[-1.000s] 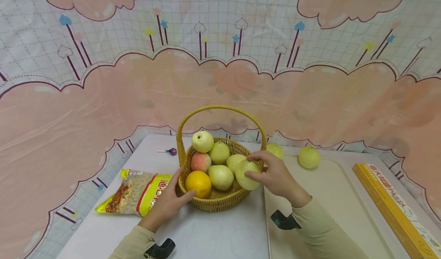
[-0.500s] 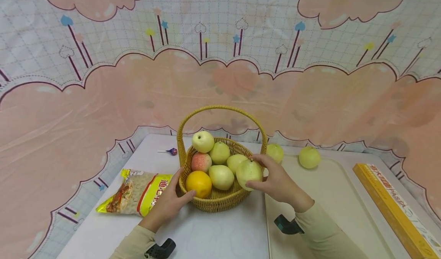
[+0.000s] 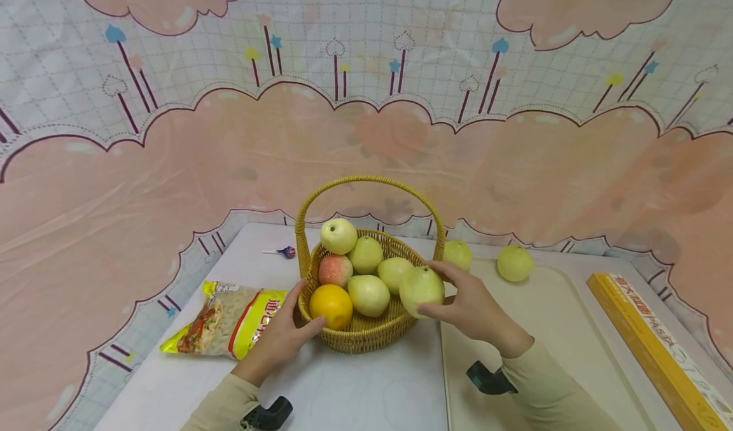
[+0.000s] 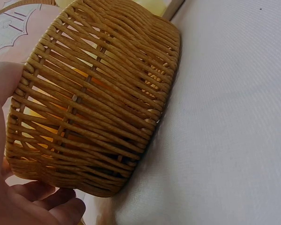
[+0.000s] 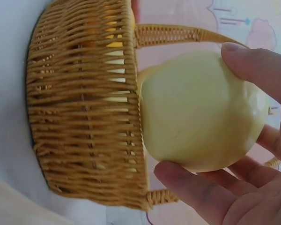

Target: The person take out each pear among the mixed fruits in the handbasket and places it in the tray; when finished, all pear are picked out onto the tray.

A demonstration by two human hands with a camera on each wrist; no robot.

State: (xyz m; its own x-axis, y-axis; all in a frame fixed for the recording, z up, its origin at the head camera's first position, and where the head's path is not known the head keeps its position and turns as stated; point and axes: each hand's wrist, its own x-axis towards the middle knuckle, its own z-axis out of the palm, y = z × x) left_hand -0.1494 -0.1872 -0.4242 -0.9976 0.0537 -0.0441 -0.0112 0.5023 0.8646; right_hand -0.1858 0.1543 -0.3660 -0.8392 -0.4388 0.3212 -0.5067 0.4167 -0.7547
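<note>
My left hand [image 3: 280, 339] holds the left side of a woven wicker basket [image 3: 366, 342], its thumb at the rim in the left wrist view. With my right hand [image 3: 478, 303] I grip a pale green pear [image 3: 422, 291] by its sides, over the basket's right rim. The right wrist view shows this pear [image 5: 201, 110] at the rim, thumb on one side and fingers on the other. Inside the basket lie an orange [image 3: 331, 307], a reddish peach [image 3: 335, 270] and several pale green fruits [image 3: 368, 295], one propped high at the back left [image 3: 338, 236].
Two more green pears [image 3: 515, 263] stand at the back right, one partly behind the basket. A cream tray [image 3: 515, 367] and a yellow pasta box [image 3: 653, 348] lie to the right. Left of the basket are a snack-like plastic bag [image 3: 229, 319] and a lollipop [image 3: 287, 252].
My right hand has moved slightly right and down with the pear, from over the basket toward its right rim. The left hand has stayed on the basket.
</note>
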